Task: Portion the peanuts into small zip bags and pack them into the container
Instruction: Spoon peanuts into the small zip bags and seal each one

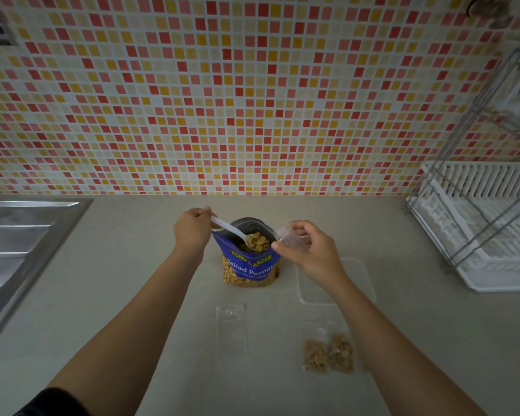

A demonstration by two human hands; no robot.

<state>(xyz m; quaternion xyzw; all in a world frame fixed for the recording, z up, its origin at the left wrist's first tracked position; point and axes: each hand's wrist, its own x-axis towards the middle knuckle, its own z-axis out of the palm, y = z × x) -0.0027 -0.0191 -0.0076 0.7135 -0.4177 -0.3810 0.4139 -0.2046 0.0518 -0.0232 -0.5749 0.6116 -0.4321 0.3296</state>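
Dark sleeve (57,400) shows nearest, at 7 o'clock of the view, on the forearm that stretches up the desk (132,280). At 9 o'clock lies a steel sink drainboard (18,244).

Next comes the left hand (192,228), at 10 o'clock of the peanut bag (246,265). Its fingers are pinched on the handle of a white spoon (228,228). The spoon's bowl, heaped with peanuts, hangs over the bag's open mouth. The blue peanut bag stands upright mid-desk, with nuts showing through its clear lower part. At 6 o'clock of it, an empty zip bag (231,328) lies flat on the desk.

The right hand (306,250) is at 2 o'clock of the peanut bag. Its thumb and fingers are clamped on a small zip bag (288,235), held just beside the spoon's bowl. At 5 o'clock of the peanut bag, two filled zip bags (314,355) lie side by side. The clear container (362,271) sits at 3 o'clock of the bag, partly under the right forearm.

A white dish rack (487,235) stands at 3 o'clock of the view, and a tiled wall (252,100) fills 12 o'clock.
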